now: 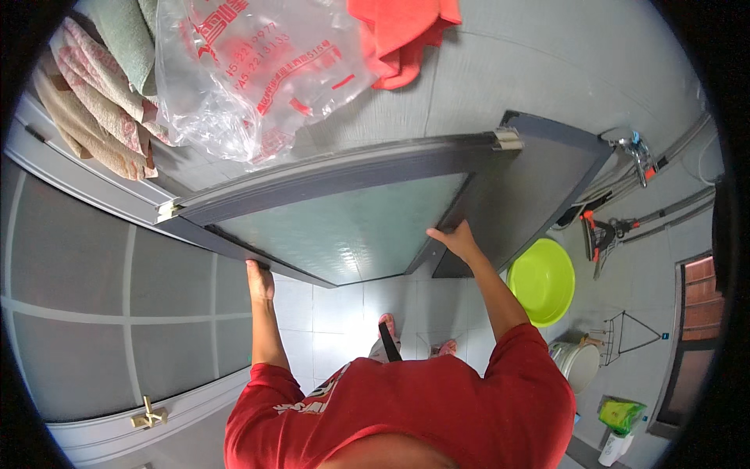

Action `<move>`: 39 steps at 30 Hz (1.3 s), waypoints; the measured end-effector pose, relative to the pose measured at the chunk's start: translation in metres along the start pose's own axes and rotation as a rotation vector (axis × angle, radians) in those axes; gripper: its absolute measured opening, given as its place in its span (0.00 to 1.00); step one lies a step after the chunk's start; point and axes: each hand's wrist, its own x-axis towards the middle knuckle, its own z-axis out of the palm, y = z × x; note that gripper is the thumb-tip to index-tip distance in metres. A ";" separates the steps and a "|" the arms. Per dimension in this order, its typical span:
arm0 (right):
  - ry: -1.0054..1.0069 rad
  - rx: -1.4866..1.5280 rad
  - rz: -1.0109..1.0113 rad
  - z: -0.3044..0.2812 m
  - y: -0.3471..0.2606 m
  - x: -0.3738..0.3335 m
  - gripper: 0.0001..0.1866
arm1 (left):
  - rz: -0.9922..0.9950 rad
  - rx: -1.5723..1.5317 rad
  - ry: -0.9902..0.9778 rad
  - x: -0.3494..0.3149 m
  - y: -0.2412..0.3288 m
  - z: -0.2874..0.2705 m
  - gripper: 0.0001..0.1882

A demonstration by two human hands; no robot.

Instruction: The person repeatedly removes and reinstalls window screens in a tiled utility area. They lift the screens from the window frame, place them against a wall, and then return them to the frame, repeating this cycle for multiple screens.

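Note:
A grey-framed panel with a frosted glass pane (pixel 359 223) stands upright in front of me, its top rail running across the view. My left hand (pixel 261 280) grips the panel's left side; most of its fingers are hidden by the frame. On the right side, my right hand (pixel 455 238) is closed around the frame, with the thumb lying across the front and the other fingers out of sight behind. Just beyond my right hand, a dark grey flat panel (pixel 539 176) stands beside the framed one, partly covered by it.
Left of me is a white-framed door (pixel 129 319) with glass squares and a brass handle (pixel 148 414). A clear plastic bag (pixel 258 78), a red cloth (pixel 406 39) and towels (pixel 101 86) are at the far side. To the right are a lime-green basin (pixel 541 283), a bucket (pixel 580 366) and a squeegee (pixel 595 234).

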 end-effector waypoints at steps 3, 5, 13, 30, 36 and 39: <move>0.012 -0.023 0.072 -0.005 0.014 0.008 0.35 | -0.013 0.001 0.013 0.016 -0.018 0.004 0.43; 0.015 -0.037 0.107 -0.004 0.011 0.013 0.37 | -0.012 -0.024 -0.023 0.026 -0.023 0.008 0.42; 0.004 -0.031 0.085 -0.006 0.036 0.024 0.41 | -0.012 -0.026 -0.035 0.051 -0.042 0.023 0.40; 0.063 -0.061 0.140 0.012 0.100 0.028 0.29 | -0.088 0.050 -0.039 0.063 -0.078 -0.009 0.40; 0.105 -0.021 0.125 0.020 0.096 0.025 0.26 | -0.081 0.029 0.014 0.062 -0.088 -0.008 0.45; 0.048 0.014 0.179 0.019 0.101 0.025 0.27 | -0.074 0.012 0.032 0.061 -0.097 -0.015 0.44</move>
